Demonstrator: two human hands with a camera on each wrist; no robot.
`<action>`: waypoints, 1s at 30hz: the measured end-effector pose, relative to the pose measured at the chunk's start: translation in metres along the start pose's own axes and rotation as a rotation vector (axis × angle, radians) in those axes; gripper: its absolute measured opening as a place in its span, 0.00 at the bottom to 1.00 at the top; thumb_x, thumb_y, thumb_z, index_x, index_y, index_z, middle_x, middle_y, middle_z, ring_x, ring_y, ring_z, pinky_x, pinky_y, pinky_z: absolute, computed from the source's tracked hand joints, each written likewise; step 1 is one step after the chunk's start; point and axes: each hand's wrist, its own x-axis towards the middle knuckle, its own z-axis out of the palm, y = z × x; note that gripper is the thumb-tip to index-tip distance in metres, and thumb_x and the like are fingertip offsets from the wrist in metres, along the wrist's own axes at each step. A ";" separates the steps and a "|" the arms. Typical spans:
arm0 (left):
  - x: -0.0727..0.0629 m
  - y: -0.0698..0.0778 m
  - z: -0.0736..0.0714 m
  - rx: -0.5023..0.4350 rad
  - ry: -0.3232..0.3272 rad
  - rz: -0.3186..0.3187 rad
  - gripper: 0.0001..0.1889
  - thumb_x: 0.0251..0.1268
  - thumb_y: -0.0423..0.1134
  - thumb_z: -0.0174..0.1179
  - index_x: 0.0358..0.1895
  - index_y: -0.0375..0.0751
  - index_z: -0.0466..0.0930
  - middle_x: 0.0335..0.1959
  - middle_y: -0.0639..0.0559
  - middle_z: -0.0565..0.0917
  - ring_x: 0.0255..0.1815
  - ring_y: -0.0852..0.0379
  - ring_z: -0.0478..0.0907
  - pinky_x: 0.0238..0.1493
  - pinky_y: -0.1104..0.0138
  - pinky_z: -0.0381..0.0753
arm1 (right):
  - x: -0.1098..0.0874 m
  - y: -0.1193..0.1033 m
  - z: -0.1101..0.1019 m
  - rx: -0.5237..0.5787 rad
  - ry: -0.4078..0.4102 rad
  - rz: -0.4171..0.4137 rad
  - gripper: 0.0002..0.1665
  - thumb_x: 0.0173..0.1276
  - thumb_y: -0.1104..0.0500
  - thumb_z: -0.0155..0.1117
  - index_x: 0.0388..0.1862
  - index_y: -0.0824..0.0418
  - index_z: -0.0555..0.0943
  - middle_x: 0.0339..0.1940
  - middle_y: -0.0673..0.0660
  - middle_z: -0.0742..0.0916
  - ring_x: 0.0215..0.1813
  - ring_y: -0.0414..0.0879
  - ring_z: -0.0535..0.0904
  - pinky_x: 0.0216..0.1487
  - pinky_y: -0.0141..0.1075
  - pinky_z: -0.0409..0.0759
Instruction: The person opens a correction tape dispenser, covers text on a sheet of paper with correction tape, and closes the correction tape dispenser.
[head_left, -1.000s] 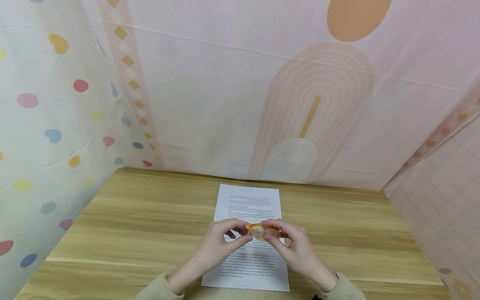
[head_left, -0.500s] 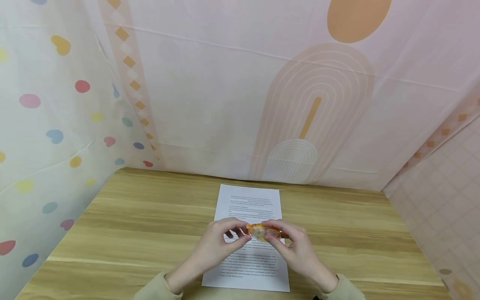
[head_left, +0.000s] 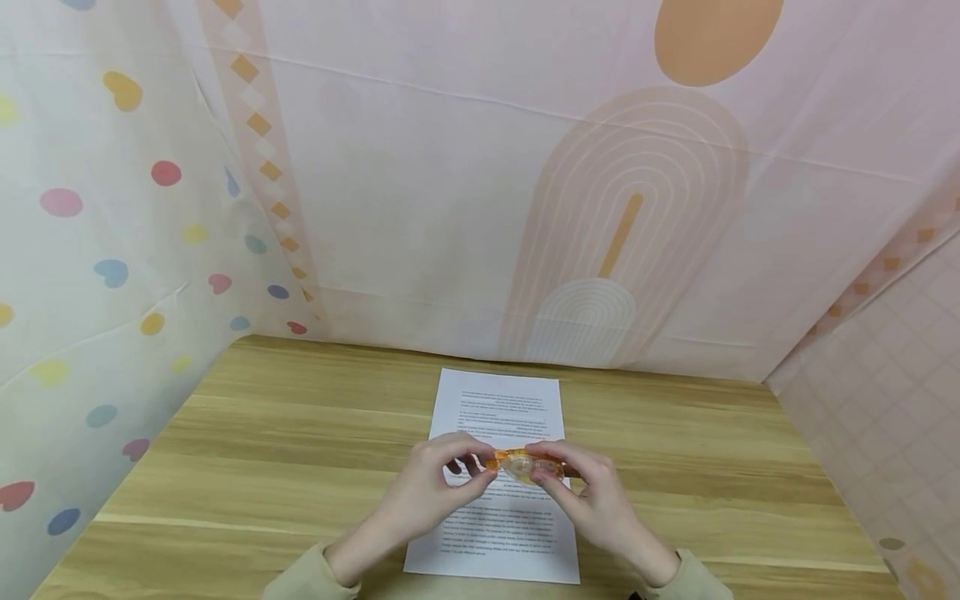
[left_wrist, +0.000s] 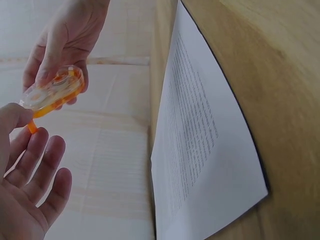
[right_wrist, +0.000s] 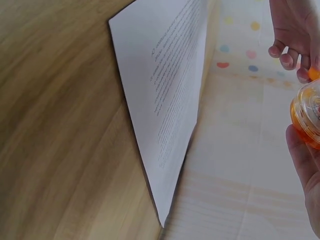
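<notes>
An orange and clear plastic correction tape [head_left: 519,467] is held above a printed sheet of paper [head_left: 498,521]. My right hand [head_left: 600,496] grips its body, thumb on the clear face and fingers behind. My left hand [head_left: 431,483] pinches the small orange end piece [left_wrist: 32,127] between thumb and index finger, while its other fingers spread loosely below in the left wrist view. Through the clear shell of the correction tape [right_wrist: 311,112], round inner parts show in the right wrist view. The left fingertips partly cover the orange end.
The sheet lies flat on a wood-grain table [head_left: 300,467], lengthwise in front of me. Behind the table hangs a pale patterned cloth [head_left: 420,208], with a dotted cloth [head_left: 97,333] at the left and a checked one [head_left: 885,400] at the right.
My left hand has shifted slightly left, and more of the orange end now shows at its fingertips. The right hand and the correction tape's body have moved only a touch to the right.
</notes>
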 end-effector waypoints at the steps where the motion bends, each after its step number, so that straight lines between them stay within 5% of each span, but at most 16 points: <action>1: 0.000 0.000 -0.001 -0.001 0.003 0.002 0.09 0.64 0.32 0.71 0.45 0.46 0.90 0.39 0.55 0.92 0.36 0.73 0.81 0.38 0.67 0.86 | 0.000 0.000 0.000 -0.001 0.002 -0.003 0.18 0.67 0.70 0.72 0.55 0.61 0.86 0.45 0.60 0.93 0.45 0.37 0.89 0.39 0.33 0.89; 9: 0.002 0.000 -0.003 0.003 0.026 0.012 0.09 0.64 0.33 0.72 0.46 0.47 0.90 0.40 0.56 0.92 0.36 0.74 0.81 0.38 0.67 0.86 | -0.001 0.001 -0.001 -0.022 0.003 -0.013 0.20 0.63 0.73 0.73 0.54 0.61 0.86 0.44 0.60 0.93 0.44 0.35 0.88 0.38 0.33 0.89; 30: 0.009 -0.003 0.006 0.044 -0.040 0.010 0.07 0.67 0.37 0.71 0.47 0.46 0.91 0.40 0.56 0.92 0.36 0.70 0.82 0.38 0.71 0.83 | -0.012 0.006 -0.003 -0.040 -0.005 0.038 0.20 0.65 0.72 0.72 0.54 0.59 0.88 0.44 0.56 0.89 0.43 0.32 0.83 0.33 0.26 0.86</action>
